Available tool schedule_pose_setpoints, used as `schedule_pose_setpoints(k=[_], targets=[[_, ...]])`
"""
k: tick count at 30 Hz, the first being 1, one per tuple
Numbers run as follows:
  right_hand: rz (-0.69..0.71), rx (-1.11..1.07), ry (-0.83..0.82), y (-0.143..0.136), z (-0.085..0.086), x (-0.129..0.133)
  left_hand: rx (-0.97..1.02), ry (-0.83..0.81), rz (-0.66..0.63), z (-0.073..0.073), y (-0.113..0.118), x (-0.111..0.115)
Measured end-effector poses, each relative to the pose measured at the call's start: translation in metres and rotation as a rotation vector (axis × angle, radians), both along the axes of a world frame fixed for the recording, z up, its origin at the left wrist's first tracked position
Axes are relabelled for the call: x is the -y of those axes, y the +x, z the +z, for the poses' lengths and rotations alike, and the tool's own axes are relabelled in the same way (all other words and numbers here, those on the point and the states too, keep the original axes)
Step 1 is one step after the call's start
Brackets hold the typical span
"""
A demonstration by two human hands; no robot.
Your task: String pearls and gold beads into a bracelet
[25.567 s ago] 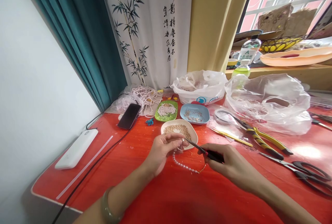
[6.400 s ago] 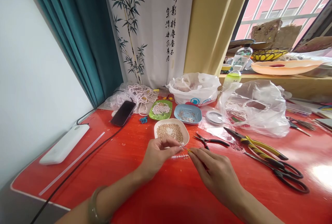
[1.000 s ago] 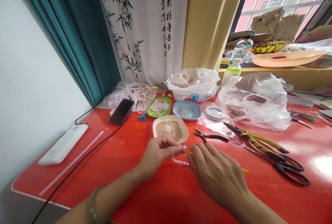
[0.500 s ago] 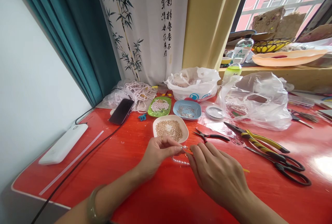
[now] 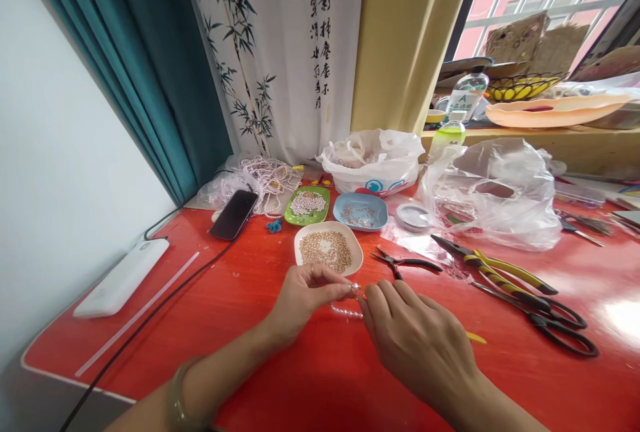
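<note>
Just on the near side of the dish, the left hand pinches the strand between thumb and fingertips; its beads hang below the fingers. The right hand, curled nearly closed, grips the yellow tool, whose end shows right of the palm. Right of the dish lie the scissors, then the big pliers and, closer to it, the small pliers. Behind the dish sit the green tray and blue tray, with the white bag farther back.
</note>
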State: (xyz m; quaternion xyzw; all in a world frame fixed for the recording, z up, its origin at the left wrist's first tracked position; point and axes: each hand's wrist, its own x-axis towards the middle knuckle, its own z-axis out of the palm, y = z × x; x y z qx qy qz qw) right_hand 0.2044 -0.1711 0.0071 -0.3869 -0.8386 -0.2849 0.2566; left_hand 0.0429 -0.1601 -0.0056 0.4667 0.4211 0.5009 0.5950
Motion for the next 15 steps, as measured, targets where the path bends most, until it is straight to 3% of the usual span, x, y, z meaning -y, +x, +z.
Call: schedule_pose_setpoints(k=[6,9,15], targets=[[0.007,-0.037,0.011,0.000,0.007,-0.001,-0.004,-0.014,0.030,0.000,0.000,-0.001],[0.022,-0.177,-0.049,0.006,0.013,-0.006,-0.008,0.007,0.066,0.000,0.001,-0.003],[0.213,-0.559,-0.721,0.011,0.021,-0.014,-0.061,0.041,0.013,0.004,0.003,0.000]])
